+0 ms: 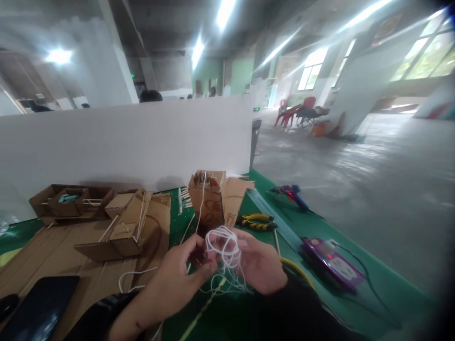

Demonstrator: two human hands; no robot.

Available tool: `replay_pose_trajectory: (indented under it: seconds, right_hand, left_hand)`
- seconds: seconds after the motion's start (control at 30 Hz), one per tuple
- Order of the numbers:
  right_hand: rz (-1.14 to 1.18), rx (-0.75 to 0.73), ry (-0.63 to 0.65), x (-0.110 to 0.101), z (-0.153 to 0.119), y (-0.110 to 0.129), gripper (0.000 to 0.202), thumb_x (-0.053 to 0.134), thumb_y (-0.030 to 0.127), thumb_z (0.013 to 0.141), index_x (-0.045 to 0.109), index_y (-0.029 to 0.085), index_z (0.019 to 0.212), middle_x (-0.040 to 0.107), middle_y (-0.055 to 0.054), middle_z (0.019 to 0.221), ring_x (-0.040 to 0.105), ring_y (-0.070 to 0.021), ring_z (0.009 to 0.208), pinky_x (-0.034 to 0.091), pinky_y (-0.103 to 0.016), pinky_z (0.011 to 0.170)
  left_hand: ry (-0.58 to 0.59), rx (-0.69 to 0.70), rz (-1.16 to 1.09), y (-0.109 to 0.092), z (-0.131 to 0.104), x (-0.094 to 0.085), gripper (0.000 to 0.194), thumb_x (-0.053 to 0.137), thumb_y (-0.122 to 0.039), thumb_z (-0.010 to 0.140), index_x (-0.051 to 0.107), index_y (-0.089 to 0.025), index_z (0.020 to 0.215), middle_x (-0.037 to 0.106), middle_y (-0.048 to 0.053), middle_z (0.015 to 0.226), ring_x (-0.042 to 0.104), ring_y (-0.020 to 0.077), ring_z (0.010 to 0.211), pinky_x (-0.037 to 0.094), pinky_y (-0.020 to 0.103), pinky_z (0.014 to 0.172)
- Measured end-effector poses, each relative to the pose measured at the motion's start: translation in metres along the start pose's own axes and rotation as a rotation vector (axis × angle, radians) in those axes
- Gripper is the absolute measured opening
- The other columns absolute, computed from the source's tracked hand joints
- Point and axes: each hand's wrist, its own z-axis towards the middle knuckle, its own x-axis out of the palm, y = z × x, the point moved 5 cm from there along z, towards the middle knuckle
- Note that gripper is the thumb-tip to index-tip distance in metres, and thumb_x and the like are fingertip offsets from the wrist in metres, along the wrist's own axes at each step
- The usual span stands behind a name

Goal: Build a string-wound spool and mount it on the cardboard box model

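Observation:
A loose bundle of white string (227,246) is held between my two hands over the green table. My left hand (185,270) pinches strands at the bundle's left side. Around its right side curl the fingers of my right hand (265,265). More loops of the string hang below the hands. One strand runs up to a cardboard box (209,199) just beyond them and lies over its top. That box stands upright, with an opening and reddish-brown bits at its top edge.
Cardboard pieces and a cardboard model (124,232) lie at left, with a dark phone (40,308) in front. Yellow-black pliers (258,221), a glue gun (291,195) and a purple device (332,265) with a cable are at right. A white partition (124,142) stands behind.

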Motion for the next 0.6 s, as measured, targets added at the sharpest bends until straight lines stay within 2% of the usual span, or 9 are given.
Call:
replay_pose_trajectory:
  seconds: [0.1,0.17,0.3,0.37,0.47,0.6]
  right_hand:
    - [-0.010,-0.002,0.002,0.000,0.001,0.001,0.008,0.064,0.025,0.075,0.062,0.017,0.076,0.068,-0.006,0.077,0.064,-0.0192,0.068,0.050,-0.033,0.071]
    - [-0.038,-0.011,0.031,0.001,0.002,0.002,0.011,0.063,0.027,0.077,0.060,0.016,0.076,0.068,-0.007,0.077,0.065,-0.0204,0.068,0.051,-0.034,0.070]
    - [-0.080,-0.031,0.066,-0.001,0.004,0.002,0.014,0.064,0.029,0.079,0.060,0.016,0.080,0.066,-0.005,0.072,0.064,-0.0186,0.063,0.052,-0.031,0.061]
    - [-0.077,-0.029,0.072,-0.004,0.004,0.002,0.015,0.065,0.030,0.079,0.060,0.016,0.080,0.062,-0.002,0.067,0.061,-0.0162,0.058,0.051,-0.029,0.057]
    - [-0.065,-0.027,0.078,-0.005,0.004,0.002,0.018,0.061,0.030,0.082,0.056,0.017,0.072,0.057,0.000,0.061,0.054,-0.0126,0.050,0.045,-0.025,0.051]
    - [-0.032,-0.054,0.074,-0.005,0.004,0.006,0.021,0.056,0.030,0.085,0.052,0.018,0.068,0.050,0.002,0.053,0.043,-0.0103,0.042,0.034,-0.022,0.042]
  left_hand:
    - [0.025,0.004,-0.029,-0.001,0.004,-0.009,0.024,0.062,-0.043,0.090,0.060,-0.020,0.083,0.064,0.000,0.080,0.058,0.0168,0.075,0.043,0.027,0.068]
    - [0.015,-0.012,-0.095,-0.001,0.004,-0.017,0.024,0.063,-0.042,0.090,0.058,-0.020,0.082,0.063,0.000,0.079,0.056,0.0154,0.074,0.042,0.026,0.067]
    - [0.021,-0.081,-0.475,0.002,0.000,-0.027,0.025,0.067,-0.040,0.087,0.053,-0.020,0.079,0.066,0.002,0.082,0.058,0.0159,0.074,0.043,0.028,0.070]
    - [0.037,-0.056,-0.652,0.000,-0.002,-0.031,0.025,0.067,-0.039,0.085,0.051,-0.021,0.076,0.065,0.002,0.076,0.058,0.0180,0.078,0.044,0.030,0.075]
    - [0.025,0.021,-0.794,-0.005,-0.003,-0.037,0.023,0.066,-0.035,0.083,0.052,-0.021,0.072,0.057,0.001,0.068,0.055,0.0188,0.079,0.044,0.030,0.076]
    - [-0.055,0.093,-0.885,-0.011,-0.003,-0.048,0.016,0.066,-0.027,0.077,0.054,-0.020,0.069,0.052,0.001,0.078,0.051,0.0166,0.077,0.047,0.029,0.075]
